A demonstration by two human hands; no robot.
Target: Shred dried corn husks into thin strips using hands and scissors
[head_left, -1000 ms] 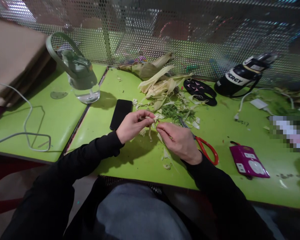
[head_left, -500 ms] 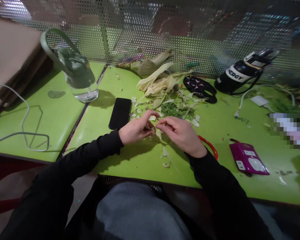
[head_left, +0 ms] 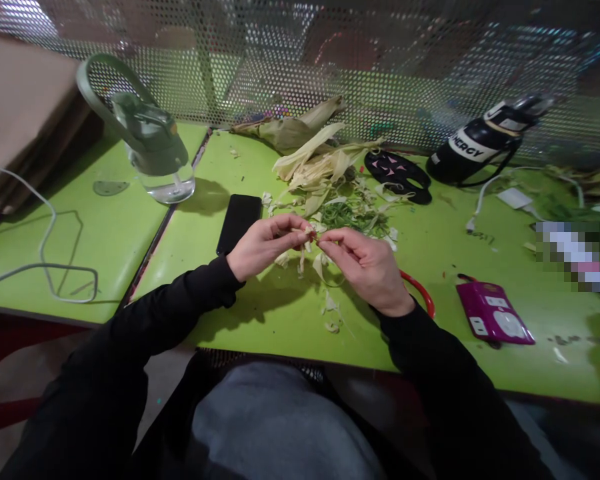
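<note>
My left hand (head_left: pixel 267 245) is closed in a pinch on a small pale strip of corn husk (head_left: pixel 308 231). Close beside it, my right hand (head_left: pixel 367 267) is also pinched, its fingertips almost meeting the left ones; whatever is between them is too small to name. Below and behind the hands lie cut husk scraps (head_left: pixel 330 301) and a pile of thin green shreds (head_left: pixel 347 217). Farther back are loose pale corn husks (head_left: pixel 313 163) and a larger, unopened-looking husk bundle (head_left: pixel 290 133).
A black phone (head_left: pixel 239 223) lies left of the hands. Around them are a green water bottle (head_left: pixel 155 143), a black bottle (head_left: pixel 473 150), a black palette-shaped object (head_left: pixel 397 175), a red ring-shaped handle (head_left: pixel 423 293) and a purple power socket (head_left: pixel 495 312). A perforated metal screen (head_left: pixel 380 80) borders the table's back.
My left hand has risen slightly and turned, its fingers closing together around the husk piece. My right hand has shifted a little, staying pinched. The view has moved slightly.
</note>
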